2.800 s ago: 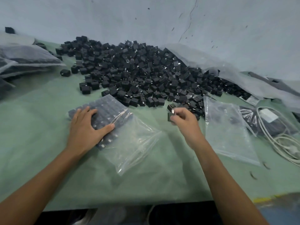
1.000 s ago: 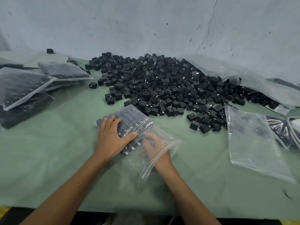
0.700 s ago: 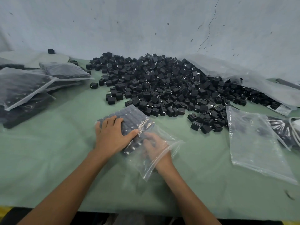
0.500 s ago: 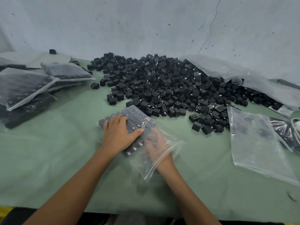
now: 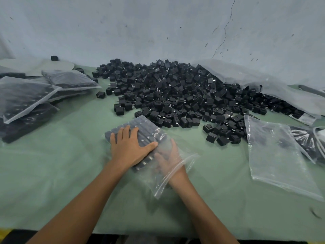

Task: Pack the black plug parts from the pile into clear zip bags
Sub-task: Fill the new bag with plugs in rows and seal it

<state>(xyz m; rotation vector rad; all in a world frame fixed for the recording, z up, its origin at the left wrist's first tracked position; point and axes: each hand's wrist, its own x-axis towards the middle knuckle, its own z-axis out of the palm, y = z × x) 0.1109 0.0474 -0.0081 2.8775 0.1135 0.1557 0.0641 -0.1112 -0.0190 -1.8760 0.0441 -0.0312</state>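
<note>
surface: green table cover (image 5: 52, 173) | backdrop: grey wall (image 5: 158, 23), cracked upper right | back left: pale flat board (image 5: 58, 65)

The right hand (image 5: 167, 155) lies inside the zip bag (image 5: 175, 178), hazy through the plastic; whether its fingers hold a plug cannot be told. The left hand (image 5: 130, 147) covers some packed plugs (image 5: 146, 127). Filled bags (image 5: 22, 97) run off the left edge.

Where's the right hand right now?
Head view, centre: the right hand is inside the open mouth of the clear bag, seen through the plastic, just right of the left hand pressing flat on the packed plugs.
</note>
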